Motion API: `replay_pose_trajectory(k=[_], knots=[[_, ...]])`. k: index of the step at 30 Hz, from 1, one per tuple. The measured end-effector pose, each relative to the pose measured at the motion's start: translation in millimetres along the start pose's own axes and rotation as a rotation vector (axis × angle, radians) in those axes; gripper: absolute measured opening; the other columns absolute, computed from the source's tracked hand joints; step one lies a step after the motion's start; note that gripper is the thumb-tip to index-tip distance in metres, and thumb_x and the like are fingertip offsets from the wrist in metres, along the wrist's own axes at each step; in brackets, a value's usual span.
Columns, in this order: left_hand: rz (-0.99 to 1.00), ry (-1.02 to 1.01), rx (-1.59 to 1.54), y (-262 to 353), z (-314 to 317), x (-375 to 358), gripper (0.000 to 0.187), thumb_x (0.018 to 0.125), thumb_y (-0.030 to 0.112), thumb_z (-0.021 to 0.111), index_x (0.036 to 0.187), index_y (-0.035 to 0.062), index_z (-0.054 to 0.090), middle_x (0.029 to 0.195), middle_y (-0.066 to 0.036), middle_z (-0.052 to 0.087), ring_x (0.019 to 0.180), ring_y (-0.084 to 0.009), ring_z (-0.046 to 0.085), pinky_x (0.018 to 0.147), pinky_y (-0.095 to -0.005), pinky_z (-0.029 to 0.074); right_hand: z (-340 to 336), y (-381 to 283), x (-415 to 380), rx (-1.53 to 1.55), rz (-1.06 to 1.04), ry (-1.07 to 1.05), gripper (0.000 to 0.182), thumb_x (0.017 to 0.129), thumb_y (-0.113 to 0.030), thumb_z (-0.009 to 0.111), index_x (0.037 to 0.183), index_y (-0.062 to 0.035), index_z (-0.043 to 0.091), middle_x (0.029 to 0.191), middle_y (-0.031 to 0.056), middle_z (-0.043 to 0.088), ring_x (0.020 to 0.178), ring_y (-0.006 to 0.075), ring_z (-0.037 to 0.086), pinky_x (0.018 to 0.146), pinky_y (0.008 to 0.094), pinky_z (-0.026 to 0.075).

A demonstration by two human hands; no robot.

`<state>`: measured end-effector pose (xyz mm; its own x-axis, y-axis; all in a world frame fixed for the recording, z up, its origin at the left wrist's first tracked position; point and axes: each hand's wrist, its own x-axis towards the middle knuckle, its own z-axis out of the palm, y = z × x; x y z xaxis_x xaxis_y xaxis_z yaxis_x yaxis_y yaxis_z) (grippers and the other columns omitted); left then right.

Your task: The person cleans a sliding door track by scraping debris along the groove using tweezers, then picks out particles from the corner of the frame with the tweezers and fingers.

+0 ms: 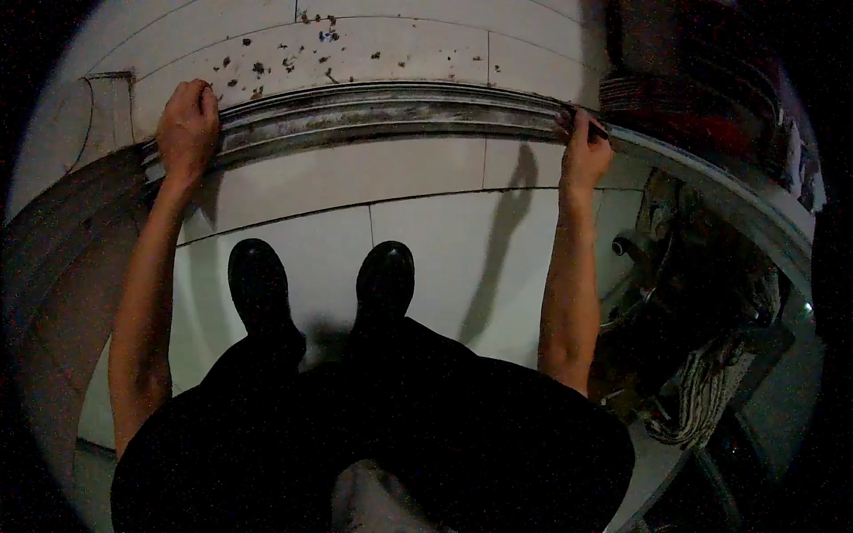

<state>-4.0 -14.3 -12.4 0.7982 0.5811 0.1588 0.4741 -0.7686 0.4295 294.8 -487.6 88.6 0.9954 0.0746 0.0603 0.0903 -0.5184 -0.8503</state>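
A long, dirty metal rail (391, 114) with lengthwise grooves runs across the view above the tiled floor. At its left end, my left hand (188, 129) is closed with curled fingers at the rail's upper edge; what the fingertips hold is hidden. My right hand (586, 151) is closed near the rail's right end, pinching a small dark object (598, 131) too dim to identify. Dark debris (259, 67) lies scattered on the pale tiles beyond the rail.
Two black shoes (386, 274) stand on the tiled floor (444, 231) below the rail. At the right are a grey mop head (711, 391), dark clutter and a curved pale edge (711, 173). Dark red items (724, 129) lie at the upper right.
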Motion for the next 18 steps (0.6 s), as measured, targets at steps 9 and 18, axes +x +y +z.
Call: replay_pose_trajectory(k=[9, 18], knots=[[0.011, 0.014, 0.018, -1, 2, 0, 0.018, 0.099, 0.02, 0.057, 0.096, 0.0041, 0.065, 0.092, -0.015, 0.066, 0.084, -0.0397, 0.065, 0.074, -0.048, 0.051, -9, 23, -11, -0.063, 0.124, -0.076, 0.033, 0.106, -0.025, 0.064, 0.118, 0.005, 0.067, 0.107, 0.0161, 0.074, 0.096, 0.0229, 0.075, 0.079, 0.036, 0.063], [0.03, 0.018, 0.022, 3, -3, 0, 0.015, 0.098, 0.017, 0.058, 0.097, 0.0049, 0.066, 0.093, -0.015, 0.066, 0.085, -0.0393, 0.066, 0.074, -0.0479, 0.052, 16, 17, -17, -0.125, -0.034, -0.084, 0.032, 0.102, -0.028, 0.069, 0.105, 0.0038, 0.074, 0.093, 0.0109, 0.077, 0.082, 0.0157, 0.069, 0.077, 0.0311, 0.054]])
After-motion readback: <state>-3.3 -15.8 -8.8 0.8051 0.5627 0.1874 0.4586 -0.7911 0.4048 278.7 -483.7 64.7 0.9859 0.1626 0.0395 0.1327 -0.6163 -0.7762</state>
